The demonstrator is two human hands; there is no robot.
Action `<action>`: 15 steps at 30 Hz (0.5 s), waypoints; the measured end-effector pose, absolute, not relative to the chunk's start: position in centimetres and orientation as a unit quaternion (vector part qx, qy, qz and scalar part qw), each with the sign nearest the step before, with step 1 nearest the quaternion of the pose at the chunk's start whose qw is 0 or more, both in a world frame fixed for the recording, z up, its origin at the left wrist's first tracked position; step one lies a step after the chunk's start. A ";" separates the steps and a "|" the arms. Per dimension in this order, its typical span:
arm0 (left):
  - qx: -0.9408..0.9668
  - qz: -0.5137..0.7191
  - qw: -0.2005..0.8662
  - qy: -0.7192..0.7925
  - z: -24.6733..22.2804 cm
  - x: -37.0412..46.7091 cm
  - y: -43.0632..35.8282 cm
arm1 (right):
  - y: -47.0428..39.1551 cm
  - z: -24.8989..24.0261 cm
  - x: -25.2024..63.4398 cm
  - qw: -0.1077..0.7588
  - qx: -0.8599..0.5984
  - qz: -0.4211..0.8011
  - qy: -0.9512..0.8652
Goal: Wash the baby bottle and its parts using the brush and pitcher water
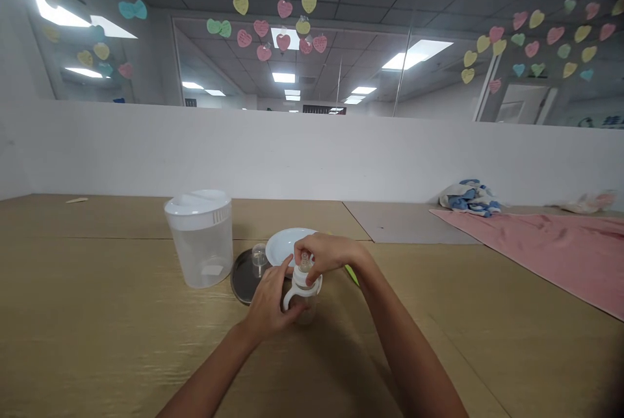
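Observation:
A clear baby bottle (305, 315) with white side handles stands upright in front of me. My left hand (267, 304) is closed around the bottle's left side, with its thumb low on the body. From above, my right hand (334, 252) grips the white collar (301, 279) with its fingers curled about the clear teat (305, 261). Just behind the left hand, a clear dome-shaped cap (259, 258) rests on a dark round tray (242, 280). A white plate (281, 246) lies behind the bottle, partly hidden by my hands.
To the left stands a translucent bucket (202, 255) with a white lid. A thin yellow-green item (352, 276) shows behind my right wrist. At the right lie a pink cloth (546, 236) and a crumpled blue-and-white cloth (470, 198). A white wall (292, 155) borders the table's back.

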State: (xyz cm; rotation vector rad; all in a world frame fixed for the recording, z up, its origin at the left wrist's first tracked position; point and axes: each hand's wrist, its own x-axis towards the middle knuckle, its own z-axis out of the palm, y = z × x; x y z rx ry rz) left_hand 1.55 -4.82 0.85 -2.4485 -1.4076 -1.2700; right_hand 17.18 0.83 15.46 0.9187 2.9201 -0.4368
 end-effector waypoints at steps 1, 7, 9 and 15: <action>-0.789 -0.414 0.024 -0.453 0.8 1.5 -4.8 | 0.7 15.3 16.9 0.029 0.299 -0.130 0.945; -0.779 -0.431 0.019 -0.456 0.5 1.5 -4.6 | 0.0 15.3 16.5 0.039 0.310 -0.096 0.945; -0.781 -0.431 0.013 -0.453 0.5 1.5 -4.6 | -0.1 15.5 16.6 0.035 0.315 -0.103 0.943; -0.781 -0.427 -0.011 -0.456 0.7 1.6 -4.7 | -0.1 15.4 16.6 -0.016 0.332 -0.082 0.940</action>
